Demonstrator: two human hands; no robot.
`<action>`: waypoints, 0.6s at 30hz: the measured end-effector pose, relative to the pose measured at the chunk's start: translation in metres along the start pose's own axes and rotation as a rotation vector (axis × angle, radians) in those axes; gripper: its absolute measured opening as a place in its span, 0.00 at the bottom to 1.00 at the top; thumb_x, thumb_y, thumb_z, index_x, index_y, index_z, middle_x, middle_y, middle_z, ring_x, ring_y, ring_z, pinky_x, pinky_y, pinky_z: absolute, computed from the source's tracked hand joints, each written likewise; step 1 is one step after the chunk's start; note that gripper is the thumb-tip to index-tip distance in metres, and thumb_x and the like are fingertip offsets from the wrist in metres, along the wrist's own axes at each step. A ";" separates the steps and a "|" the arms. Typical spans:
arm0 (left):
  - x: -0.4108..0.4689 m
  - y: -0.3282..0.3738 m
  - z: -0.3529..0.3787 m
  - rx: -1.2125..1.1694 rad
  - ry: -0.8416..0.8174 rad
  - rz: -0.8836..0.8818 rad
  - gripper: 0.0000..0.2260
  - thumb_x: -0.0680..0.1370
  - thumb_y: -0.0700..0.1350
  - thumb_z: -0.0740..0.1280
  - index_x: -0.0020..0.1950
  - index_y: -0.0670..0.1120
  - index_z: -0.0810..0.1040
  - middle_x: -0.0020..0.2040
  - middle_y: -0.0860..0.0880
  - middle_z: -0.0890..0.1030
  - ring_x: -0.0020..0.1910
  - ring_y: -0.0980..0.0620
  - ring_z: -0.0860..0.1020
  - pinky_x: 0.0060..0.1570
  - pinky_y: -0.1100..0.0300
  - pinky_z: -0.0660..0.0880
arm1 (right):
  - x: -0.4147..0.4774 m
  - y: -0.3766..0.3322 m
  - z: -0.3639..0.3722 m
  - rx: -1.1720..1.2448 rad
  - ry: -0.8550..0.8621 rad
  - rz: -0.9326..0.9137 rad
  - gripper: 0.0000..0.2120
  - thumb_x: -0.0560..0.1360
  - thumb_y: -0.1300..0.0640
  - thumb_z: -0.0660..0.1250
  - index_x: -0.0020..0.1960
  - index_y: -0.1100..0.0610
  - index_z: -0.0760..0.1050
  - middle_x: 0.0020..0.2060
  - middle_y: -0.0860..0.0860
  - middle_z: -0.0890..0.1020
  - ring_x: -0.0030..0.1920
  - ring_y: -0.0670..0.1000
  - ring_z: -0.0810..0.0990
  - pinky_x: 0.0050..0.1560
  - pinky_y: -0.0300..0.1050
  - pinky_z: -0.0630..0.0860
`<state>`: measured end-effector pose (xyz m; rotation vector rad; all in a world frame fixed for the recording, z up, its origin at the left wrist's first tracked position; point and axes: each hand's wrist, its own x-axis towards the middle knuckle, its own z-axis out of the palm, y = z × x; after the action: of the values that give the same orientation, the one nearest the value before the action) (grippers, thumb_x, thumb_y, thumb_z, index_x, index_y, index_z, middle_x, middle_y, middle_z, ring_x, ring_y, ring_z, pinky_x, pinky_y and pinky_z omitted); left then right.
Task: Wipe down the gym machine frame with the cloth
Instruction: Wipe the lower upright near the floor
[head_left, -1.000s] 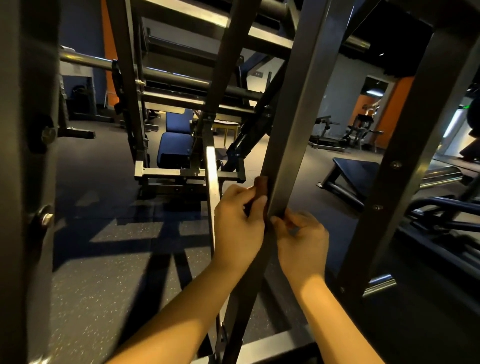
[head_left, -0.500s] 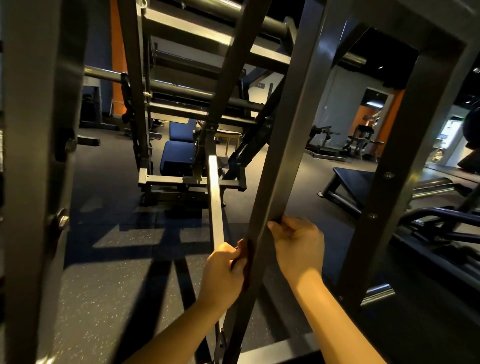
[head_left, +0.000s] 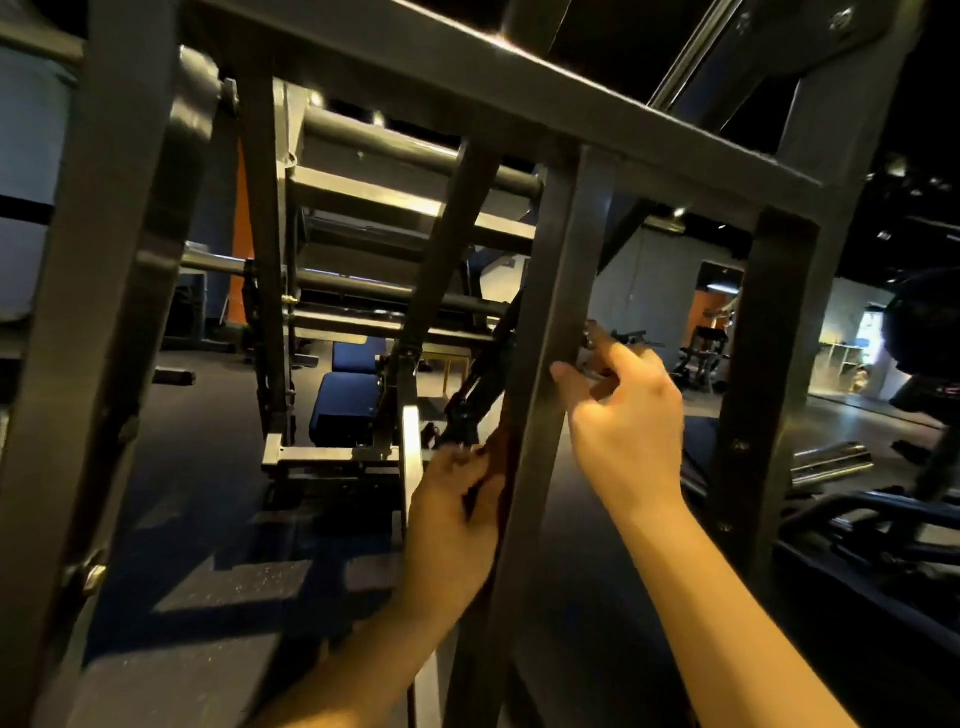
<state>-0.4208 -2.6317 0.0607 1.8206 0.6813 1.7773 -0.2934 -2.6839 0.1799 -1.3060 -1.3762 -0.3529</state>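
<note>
**Wiping the slanted dark grey steel frame bar.** Your left hand gripped the dark reddish-brown cloth, bunched small and pressed against the bar's left edge, low on its length. Your right hand held nothing, its fingers loosely bent and its thumb at the bar's right edge, higher up. The step in hand appeared to be a stroke along this bar. To do it well, you needed to wrap the cloth over the edge, so that the front and side faces were cleaned together. You then needed to run it in one long pass toward the grey cross-member above, with the free hand steadying the bar clear of the cloth's path. The joint at the top probably wanted a separate rub. Blur hid how much cloth touched the metal.
</note>
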 end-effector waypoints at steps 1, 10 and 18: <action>-0.013 -0.009 -0.003 0.004 -0.014 -0.068 0.12 0.79 0.36 0.70 0.50 0.55 0.81 0.50 0.55 0.82 0.54 0.56 0.82 0.58 0.46 0.79 | 0.007 -0.003 0.002 -0.013 -0.007 -0.014 0.15 0.79 0.48 0.69 0.64 0.52 0.80 0.54 0.48 0.79 0.52 0.47 0.79 0.54 0.50 0.79; 0.157 0.112 0.006 0.092 0.071 0.152 0.08 0.82 0.44 0.68 0.48 0.57 0.76 0.52 0.56 0.77 0.50 0.61 0.77 0.56 0.60 0.77 | 0.009 -0.004 0.011 -0.116 0.055 -0.021 0.09 0.80 0.59 0.70 0.60 0.57 0.81 0.56 0.51 0.78 0.50 0.47 0.74 0.50 0.39 0.72; 0.154 0.088 0.009 0.023 0.092 0.307 0.08 0.81 0.38 0.67 0.59 0.45 0.80 0.59 0.50 0.73 0.57 0.61 0.76 0.60 0.60 0.78 | 0.008 -0.002 0.015 -0.056 0.066 -0.067 0.11 0.81 0.57 0.68 0.63 0.54 0.79 0.54 0.47 0.75 0.49 0.43 0.72 0.45 0.28 0.68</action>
<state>-0.4081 -2.5952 0.2338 1.9535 0.4762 2.0665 -0.3006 -2.6687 0.1833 -1.2848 -1.3655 -0.4793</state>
